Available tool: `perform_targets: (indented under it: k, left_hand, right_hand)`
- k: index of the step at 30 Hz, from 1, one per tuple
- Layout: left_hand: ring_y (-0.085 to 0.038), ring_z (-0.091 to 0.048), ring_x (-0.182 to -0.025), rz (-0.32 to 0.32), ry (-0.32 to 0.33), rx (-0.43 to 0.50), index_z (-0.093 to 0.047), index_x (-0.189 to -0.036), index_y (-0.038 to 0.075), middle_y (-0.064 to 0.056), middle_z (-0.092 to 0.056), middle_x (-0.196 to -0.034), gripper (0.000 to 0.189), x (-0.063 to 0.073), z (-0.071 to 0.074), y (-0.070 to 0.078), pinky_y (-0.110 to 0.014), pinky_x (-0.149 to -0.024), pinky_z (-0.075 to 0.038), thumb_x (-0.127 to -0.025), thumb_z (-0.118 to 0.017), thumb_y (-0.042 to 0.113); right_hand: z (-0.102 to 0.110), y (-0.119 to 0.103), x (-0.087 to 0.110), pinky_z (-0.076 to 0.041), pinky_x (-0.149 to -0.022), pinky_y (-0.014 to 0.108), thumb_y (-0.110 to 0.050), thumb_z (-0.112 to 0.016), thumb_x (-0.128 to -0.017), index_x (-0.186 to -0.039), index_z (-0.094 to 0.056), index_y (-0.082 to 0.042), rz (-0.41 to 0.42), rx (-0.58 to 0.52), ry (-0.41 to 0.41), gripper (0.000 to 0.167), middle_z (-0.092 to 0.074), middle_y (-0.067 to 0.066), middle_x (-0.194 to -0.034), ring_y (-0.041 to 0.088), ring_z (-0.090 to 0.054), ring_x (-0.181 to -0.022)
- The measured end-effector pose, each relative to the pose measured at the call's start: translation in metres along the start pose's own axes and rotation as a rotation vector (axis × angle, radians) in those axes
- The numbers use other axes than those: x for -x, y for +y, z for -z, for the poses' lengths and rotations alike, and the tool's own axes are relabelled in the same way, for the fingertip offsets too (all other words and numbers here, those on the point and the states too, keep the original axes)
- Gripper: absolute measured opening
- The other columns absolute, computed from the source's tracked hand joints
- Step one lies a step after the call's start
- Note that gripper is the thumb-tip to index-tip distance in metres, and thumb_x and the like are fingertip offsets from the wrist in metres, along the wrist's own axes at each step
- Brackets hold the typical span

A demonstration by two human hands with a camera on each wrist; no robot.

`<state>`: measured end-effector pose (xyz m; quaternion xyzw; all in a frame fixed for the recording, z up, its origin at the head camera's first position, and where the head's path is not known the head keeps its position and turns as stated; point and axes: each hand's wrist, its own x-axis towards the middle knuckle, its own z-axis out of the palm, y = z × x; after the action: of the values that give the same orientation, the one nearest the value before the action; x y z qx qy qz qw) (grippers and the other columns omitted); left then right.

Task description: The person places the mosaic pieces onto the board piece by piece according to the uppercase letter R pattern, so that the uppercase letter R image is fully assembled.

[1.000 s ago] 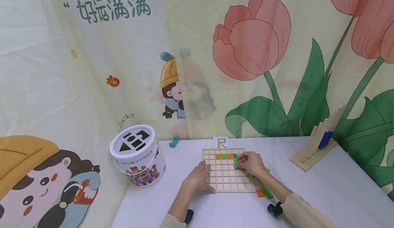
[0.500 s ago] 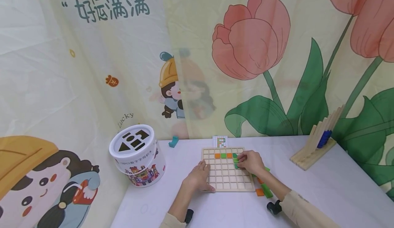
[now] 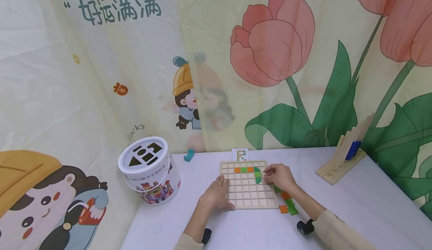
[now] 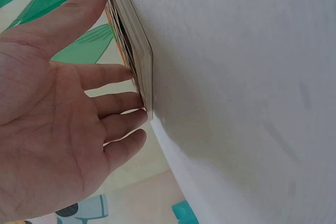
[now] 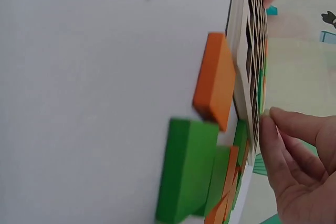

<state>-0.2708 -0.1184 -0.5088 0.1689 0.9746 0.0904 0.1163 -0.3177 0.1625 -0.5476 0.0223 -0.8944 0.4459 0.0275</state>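
Observation:
A wooden grid board (image 3: pixel 249 195) lies on the white table. Orange and green tiles (image 3: pixel 244 170) fill part of its upper row, and dark and light green pieces (image 3: pixel 258 175) form a rounded column at the row's right end. My left hand (image 3: pixel 217 194) rests along the board's left edge; in the left wrist view its fingers (image 4: pixel 118 103) reach the wooden rim with the palm showing. My right hand (image 3: pixel 281 176) is just right of the green column, over the board's right side. In the right wrist view its thumb and index fingertips (image 5: pixel 270 116) come together, with no piece visible between them.
Loose orange and green blocks (image 5: pixel 191 169) lie beside the board's right edge. A small pattern card (image 3: pixel 240 154) sits behind the board. On the left stands a white bucket (image 3: pixel 152 175) with a shape-hole lid; a teal block (image 3: pixel 189 155) and a wooden stand (image 3: pixel 344 161) are farther back.
My right hand has drawn back to the right from the green column, whose pieces now show fully. My left hand keeps its place on the board. The head view has shifted slightly.

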Motion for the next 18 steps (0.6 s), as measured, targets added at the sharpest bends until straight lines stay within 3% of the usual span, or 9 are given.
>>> perform_targets:
  k: [4, 12, 18]
  left_hand:
    - [-0.035, -0.028, -0.156, -0.002, 0.001, -0.007, -0.046, -0.155, -0.002, -0.023, -0.034, -0.166, 0.106, -0.001, -0.001, 0.000, -0.045, -0.126, -0.029, -0.074, -0.091, 0.049]
    - [-0.035, -0.028, -0.156, -0.001, 0.005, -0.011, -0.045, -0.155, -0.001, -0.023, -0.034, -0.166, 0.106, -0.005, -0.006, -0.003, -0.045, -0.126, -0.029, -0.074, -0.092, 0.049]
    - [-0.035, -0.028, -0.156, 0.000, -0.002, -0.003, -0.045, -0.155, -0.001, -0.023, -0.034, -0.166, 0.107, -0.006, -0.005, -0.004, -0.045, -0.126, -0.029, -0.074, -0.091, 0.050]
  right_hand:
    - [0.009, 0.006, 0.004, -0.057, -0.062, 0.025, -0.009, -0.085, -0.086, -0.103, -0.077, -0.004, -0.006, 0.018, 0.005, 0.019, -0.071, 0.001, -0.083, 0.017, -0.065, -0.075]
    - [0.031, 0.011, 0.015, -0.058, -0.070, 0.028, -0.005, -0.085, -0.084, -0.100, -0.078, -0.004, 0.077, 0.095, -0.008, 0.018, -0.073, -0.001, -0.084, 0.015, -0.068, -0.079]
    - [0.036, 0.011, 0.024, -0.055, -0.072, 0.031, -0.008, -0.088, -0.082, -0.100, -0.079, -0.010, 0.040, 0.169, -0.062, 0.020, -0.074, -0.003, -0.088, 0.018, -0.063, -0.083]
